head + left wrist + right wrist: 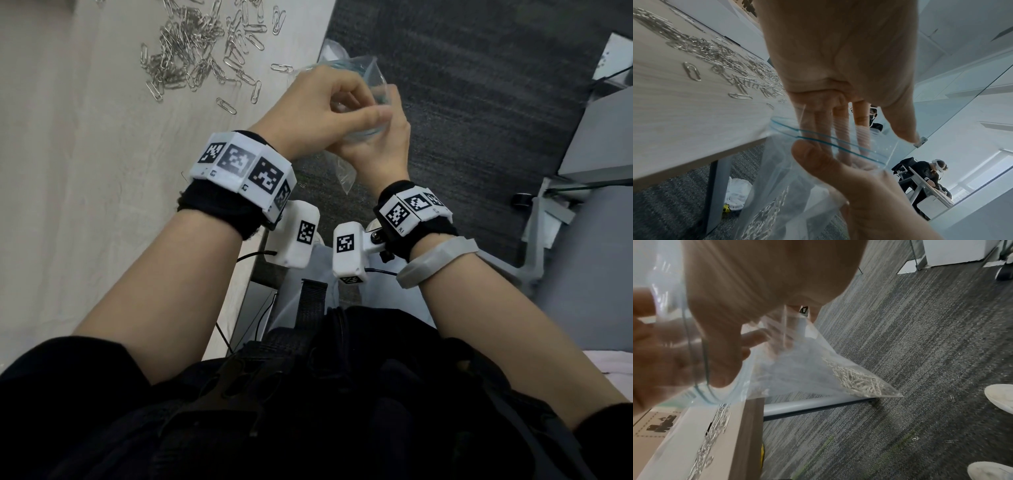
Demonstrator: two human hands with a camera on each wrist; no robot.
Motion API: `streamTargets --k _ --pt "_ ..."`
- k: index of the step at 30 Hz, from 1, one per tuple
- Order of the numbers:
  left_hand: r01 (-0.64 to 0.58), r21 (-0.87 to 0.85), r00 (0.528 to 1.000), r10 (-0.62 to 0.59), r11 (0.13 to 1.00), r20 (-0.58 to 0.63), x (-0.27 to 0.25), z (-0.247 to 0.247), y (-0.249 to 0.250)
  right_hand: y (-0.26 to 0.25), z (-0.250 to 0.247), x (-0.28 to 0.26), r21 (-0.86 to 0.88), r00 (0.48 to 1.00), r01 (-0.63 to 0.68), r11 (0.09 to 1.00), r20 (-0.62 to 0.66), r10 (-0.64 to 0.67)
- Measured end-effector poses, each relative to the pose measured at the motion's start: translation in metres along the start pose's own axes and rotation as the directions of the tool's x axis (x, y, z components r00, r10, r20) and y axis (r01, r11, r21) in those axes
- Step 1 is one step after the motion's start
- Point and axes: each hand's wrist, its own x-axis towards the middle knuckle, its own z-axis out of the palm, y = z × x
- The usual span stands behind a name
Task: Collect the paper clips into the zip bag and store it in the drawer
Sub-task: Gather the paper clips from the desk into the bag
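Note:
Just past the table's right edge, both hands hold up a clear zip bag [373, 78] with a blue zip strip. My left hand [359, 106] is at the bag's open mouth, its fingers [840, 123] seen through the plastic and its thumb on the rim. My right hand [380, 150] grips the bag from below, its thumb [807, 154] pressed on the plastic under the zip. A heap of silver paper clips [857, 381] lies in the hanging bottom corner of the bag [797, 369]. Many more paper clips [191, 44] lie scattered on the light wooden table [68, 171].
Grey carpet [479, 102] lies under the bag, with a few stray clips [915, 438] on it near two white shoes [999, 395]. A grey table leg [717, 194] and a white plastic bag [737, 193] are under the table. Other people sit at a desk [925, 175] behind glass.

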Motion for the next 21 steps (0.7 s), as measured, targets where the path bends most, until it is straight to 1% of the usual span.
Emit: streamTargets --k 1,2,3,4,5,6,7,8,9,10,11,12,13,14,16,17,19,21 --pt "-0.003 0.004 0.999 0.003 1.000 -0.044 -0.002 -0.002 0.000 -0.001 -0.001 0.000 0.012 1.000 -0.014 1.000 0.010 0.014" --pt "-0.008 0.001 0.992 0.008 1.000 -0.124 -0.002 -0.004 -0.001 -0.001 -0.002 0.000 0.043 1.000 -0.016 0.999 0.013 0.015" --pt "-0.008 -0.013 0.970 0.004 1.000 -0.245 -0.003 -0.008 -0.005 0.001 -0.004 0.000 0.074 1.000 -0.004 0.997 0.005 0.004" --pt "0.002 -0.036 0.920 -0.016 0.999 -0.391 -0.003 -0.013 -0.012 0.002 -0.006 -0.001 0.086 1.000 0.008 0.996 -0.008 -0.007" --pt "0.026 -0.044 0.841 -0.045 0.999 -0.540 -0.003 -0.018 -0.021 0.004 -0.008 -0.001 0.084 1.000 0.008 0.996 -0.017 -0.007" --pt "0.065 -0.020 0.740 -0.062 0.998 -0.669 -0.004 -0.024 -0.031 0.005 -0.010 -0.001 0.082 1.000 0.004 0.997 -0.019 -0.003" --pt "0.125 0.023 0.639 -0.063 0.992 -0.766 -0.006 -0.030 -0.042 0.008 -0.011 0.000 0.081 1.000 0.001 0.997 -0.023 0.001" --pt "0.196 0.070 0.557 -0.052 0.978 -0.829 -0.009 -0.036 -0.054 0.010 -0.012 0.001 0.078 1.000 -0.007 0.997 -0.027 0.009" --pt "0.272 0.118 0.504 -0.037 0.955 -0.863 -0.010 -0.042 -0.066 0.012 -0.013 0.002 0.075 0.999 -0.013 0.997 -0.035 0.015" --pt "0.355 0.149 0.486 -0.046 0.923 -0.873 -0.011 -0.048 -0.076 0.013 -0.013 0.002 0.068 0.999 -0.017 0.998 -0.041 0.020" --pt "0.457 0.149 0.489 -0.107 0.877 -0.866 -0.012 -0.053 -0.084 0.015 -0.013 0.002 0.058 0.999 -0.016 0.998 -0.044 0.019" --pt "0.572 0.129 0.486 -0.208 0.810 -0.849 -0.014 -0.058 -0.090 0.016 -0.012 0.002 0.046 0.999 -0.015 0.999 -0.040 0.017" --pt "0.666 0.108 0.470 -0.302 0.738 -0.829 -0.015 -0.062 -0.094 0.017 -0.011 0.002 0.036 0.999 -0.019 0.999 -0.031 0.020" --pt "0.718 0.094 0.458 -0.366 0.690 -0.810 -0.016 -0.067 -0.098 0.017 -0.010 0.002 0.031 0.999 -0.025 0.999 -0.019 0.026" --pt "0.743 0.058 0.459 -0.445 0.666 -0.769 -0.018 -0.073 -0.100 0.019 -0.008 0.002 0.030 0.999 -0.040 0.999 -0.004 0.040" --pt "0.748 0.048 0.470 -0.477 0.662 -0.743 -0.018 -0.074 -0.100 0.020 -0.007 0.002 0.032 0.999 -0.050 0.998 0.001 0.050" --pt "0.753 0.082 0.517 -0.510 0.652 -0.687 -0.015 -0.070 -0.102 0.023 -0.005 0.002 0.032 0.997 -0.075 0.997 0.012 0.075" --pt "0.735 0.168 0.584 -0.488 0.657 -0.648 -0.012 -0.062 -0.103 0.025 -0.003 0.003 0.023 0.995 -0.094 0.995 0.034 0.093"
